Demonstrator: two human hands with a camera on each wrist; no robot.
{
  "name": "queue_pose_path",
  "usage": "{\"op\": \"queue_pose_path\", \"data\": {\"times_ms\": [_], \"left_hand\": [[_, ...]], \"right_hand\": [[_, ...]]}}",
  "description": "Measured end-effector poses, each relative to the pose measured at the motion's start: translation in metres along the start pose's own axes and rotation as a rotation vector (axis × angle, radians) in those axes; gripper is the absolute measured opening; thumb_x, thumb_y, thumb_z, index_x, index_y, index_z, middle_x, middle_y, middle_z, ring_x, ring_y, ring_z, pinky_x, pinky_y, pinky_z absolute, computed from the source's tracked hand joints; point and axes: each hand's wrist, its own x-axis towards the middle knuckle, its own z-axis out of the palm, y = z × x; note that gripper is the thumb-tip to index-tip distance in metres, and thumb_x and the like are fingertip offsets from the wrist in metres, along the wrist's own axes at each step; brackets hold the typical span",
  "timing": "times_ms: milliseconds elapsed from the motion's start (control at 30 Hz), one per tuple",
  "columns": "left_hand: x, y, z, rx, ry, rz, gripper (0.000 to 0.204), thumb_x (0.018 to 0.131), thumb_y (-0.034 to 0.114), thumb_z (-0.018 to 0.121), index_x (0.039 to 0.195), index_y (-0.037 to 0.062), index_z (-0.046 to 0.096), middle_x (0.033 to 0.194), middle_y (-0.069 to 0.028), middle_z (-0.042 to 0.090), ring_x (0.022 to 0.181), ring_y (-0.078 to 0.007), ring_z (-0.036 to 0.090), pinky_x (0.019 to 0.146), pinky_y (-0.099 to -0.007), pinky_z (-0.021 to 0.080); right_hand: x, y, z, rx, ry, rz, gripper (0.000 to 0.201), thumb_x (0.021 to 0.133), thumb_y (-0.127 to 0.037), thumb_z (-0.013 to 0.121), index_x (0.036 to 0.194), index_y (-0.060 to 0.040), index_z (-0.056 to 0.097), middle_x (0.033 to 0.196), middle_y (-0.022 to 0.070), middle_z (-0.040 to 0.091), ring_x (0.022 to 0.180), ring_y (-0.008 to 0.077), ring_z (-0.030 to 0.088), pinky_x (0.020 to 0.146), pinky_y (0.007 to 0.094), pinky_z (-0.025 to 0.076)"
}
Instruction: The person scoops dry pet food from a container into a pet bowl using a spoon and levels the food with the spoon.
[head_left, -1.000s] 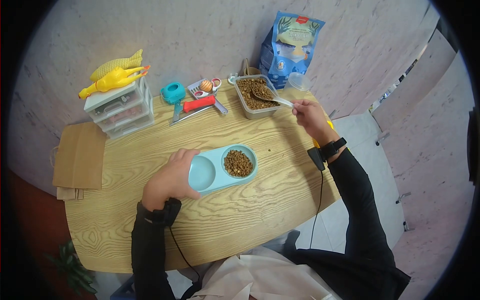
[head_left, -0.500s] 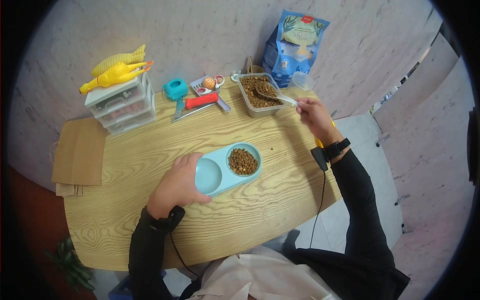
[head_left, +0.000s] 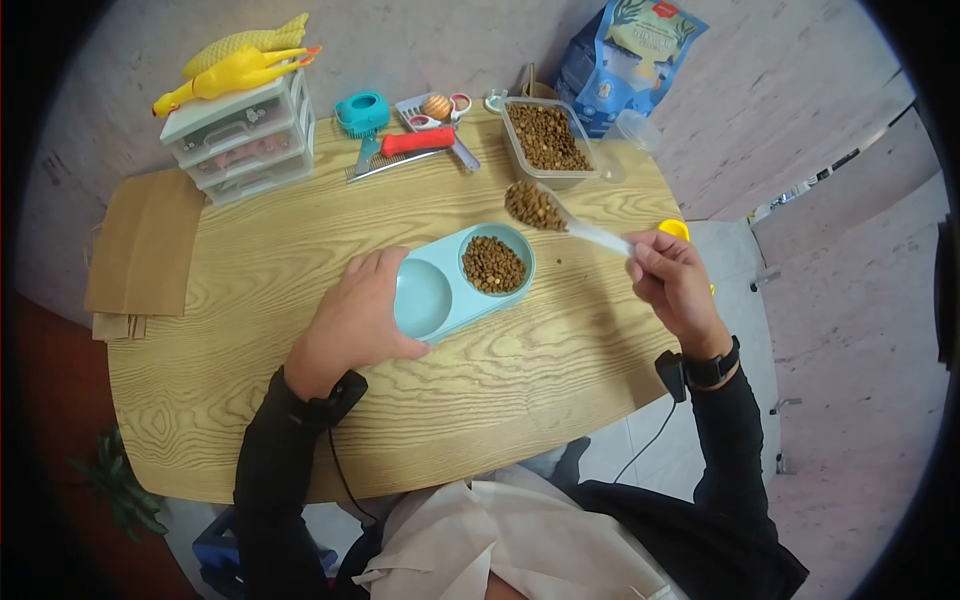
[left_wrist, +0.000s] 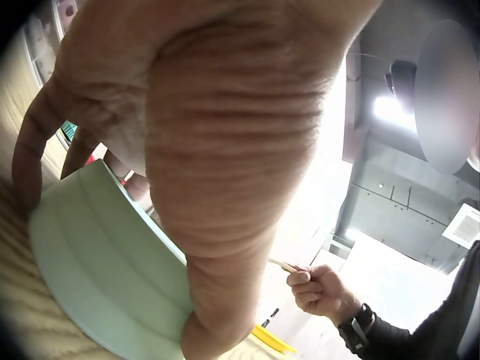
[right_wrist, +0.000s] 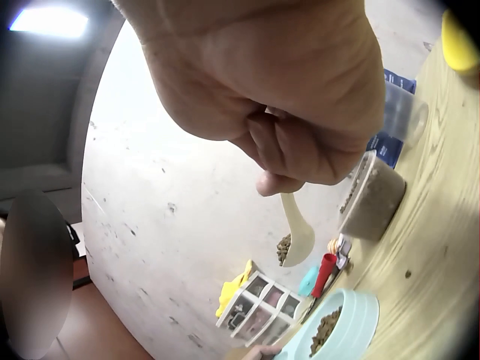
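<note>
My right hand [head_left: 677,283] pinches the handle of a pale spoon [head_left: 598,235], heaped with brown kibble [head_left: 533,205]. The spoon is held above the table, right of and beyond a light-blue double pet bowl [head_left: 447,252]. Kibble [head_left: 492,265] lies in the bowl's right hollow; the left hollow is bare. My left hand [head_left: 350,318] grips the bowl's left end, thumb on the near side and fingers over the far side. In the left wrist view the thumb presses the bowl's outer wall [left_wrist: 105,277]. A clear tub [head_left: 552,140] full of kibble stands behind the spoon.
A blue food bag [head_left: 635,65] and a clear cup [head_left: 630,140] stand by the tub. Grooming tools, including a red-handled comb [head_left: 415,143], lie at the back. Left are a small drawer unit [head_left: 240,135] topped by a yellow rubber chicken [head_left: 235,75], and a paper bag [head_left: 145,245].
The spoon has come up out of the tub loaded with kibble, moved toward me by my right hand. My left hand stays on the bowl. The head view has tilted down.
</note>
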Motion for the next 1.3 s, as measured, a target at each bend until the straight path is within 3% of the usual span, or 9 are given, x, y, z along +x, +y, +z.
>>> {"op": "queue_pose_path", "data": {"times_ms": [300, 467, 567, 633, 800, 867, 933, 1100, 1300], "left_hand": [[0.001, -0.002, 0.002, 0.012, 0.007, -0.015, 0.105, 0.062, 0.030, 0.096, 0.150, 0.0012, 0.047, 0.142, -0.0228, 0.059, 0.137, -0.0403, 0.052, 0.112, -0.0459, 0.047], [0.001, -0.001, 0.002, 0.013, 0.013, 0.000, 0.107, 0.061, 0.030, 0.097, 0.151, -0.0009, 0.047, 0.140, -0.0271, 0.058, 0.134, -0.0414, 0.055, 0.111, -0.0452, 0.048], [0.001, -0.001, 0.000, 0.000, -0.003, -0.025, 0.107, 0.061, 0.029, 0.097, 0.151, -0.0009, 0.047, 0.140, -0.0265, 0.059, 0.134, -0.0416, 0.055, 0.110, -0.0452, 0.048], [0.001, -0.001, 0.002, 0.015, 0.004, -0.019, 0.103, 0.063, 0.030, 0.095, 0.149, 0.0024, 0.047, 0.142, -0.0184, 0.060, 0.139, -0.0388, 0.051, 0.112, -0.0467, 0.048], [0.002, -0.004, 0.003, 0.011, 0.009, -0.004, 0.104, 0.062, 0.030, 0.096, 0.149, 0.0006, 0.047, 0.139, -0.0223, 0.060, 0.136, -0.0403, 0.053, 0.111, -0.0459, 0.048], [0.002, -0.004, 0.003, 0.010, 0.027, 0.012, 0.106, 0.060, 0.029, 0.097, 0.149, -0.0010, 0.047, 0.137, -0.0260, 0.060, 0.132, -0.0418, 0.055, 0.109, -0.0452, 0.049], [0.002, -0.001, 0.000, 0.019, -0.025, -0.030, 0.104, 0.063, 0.031, 0.096, 0.150, 0.0025, 0.046, 0.143, -0.0184, 0.059, 0.140, -0.0387, 0.050, 0.113, -0.0468, 0.047], [0.002, -0.001, 0.000, 0.018, -0.022, -0.025, 0.104, 0.063, 0.031, 0.096, 0.149, 0.0027, 0.046, 0.143, -0.0182, 0.058, 0.140, -0.0387, 0.049, 0.114, -0.0469, 0.047], [0.002, -0.001, 0.000, 0.014, -0.017, -0.018, 0.104, 0.063, 0.031, 0.096, 0.149, 0.0026, 0.046, 0.144, -0.0183, 0.058, 0.141, -0.0385, 0.049, 0.114, -0.0467, 0.047]], "right_hand": [[-0.023, 0.023, 0.028, -0.236, -0.024, 0.032, 0.020, 0.109, -0.009, 0.060, 0.122, 0.0018, 0.071, 0.084, 0.0011, 0.068, 0.061, 0.0050, 0.049, 0.055, 0.0204, 0.039], [-0.029, 0.033, 0.040, -0.679, -0.034, -0.304, 0.020, 0.109, -0.005, 0.059, 0.124, 0.0027, 0.071, 0.085, 0.0014, 0.068, 0.068, 0.0085, 0.057, 0.063, 0.0236, 0.047], [-0.034, 0.026, 0.048, -0.845, -0.015, -0.331, 0.020, 0.107, 0.002, 0.058, 0.122, 0.0049, 0.071, 0.083, 0.0048, 0.069, 0.073, 0.0124, 0.064, 0.069, 0.0275, 0.052], [-0.037, 0.020, 0.054, -0.881, -0.012, -0.344, 0.021, 0.105, 0.004, 0.058, 0.120, 0.0052, 0.071, 0.082, 0.0069, 0.069, 0.073, 0.0135, 0.065, 0.069, 0.0280, 0.053], [-0.040, 0.017, 0.062, -0.992, -0.022, -0.418, 0.023, 0.099, 0.009, 0.059, 0.118, 0.0049, 0.071, 0.080, 0.0123, 0.069, 0.072, 0.0188, 0.069, 0.069, 0.0308, 0.055], [-0.040, 0.018, 0.064, -1.084, -0.029, -0.579, 0.029, 0.091, 0.012, 0.065, 0.118, 0.0020, 0.071, 0.084, 0.0180, 0.072, 0.073, 0.0331, 0.072, 0.067, 0.0390, 0.057], [-0.040, 0.015, 0.065, -1.108, -0.032, -0.594, 0.030, 0.089, 0.013, 0.066, 0.117, 0.0019, 0.071, 0.085, 0.0179, 0.072, 0.074, 0.0340, 0.072, 0.066, 0.0397, 0.057], [-0.037, 0.012, 0.061, -1.131, -0.016, -0.594, 0.032, 0.089, 0.016, 0.064, 0.118, 0.0037, 0.071, 0.083, 0.0162, 0.070, 0.071, 0.0297, 0.071, 0.066, 0.0354, 0.056], [-0.041, 0.010, 0.069, -1.203, -0.088, -0.733, 0.036, 0.085, 0.014, 0.068, 0.119, 0.0011, 0.068, 0.077, 0.0155, 0.063, 0.066, 0.0344, 0.067, 0.057, 0.0436, 0.053]]}}
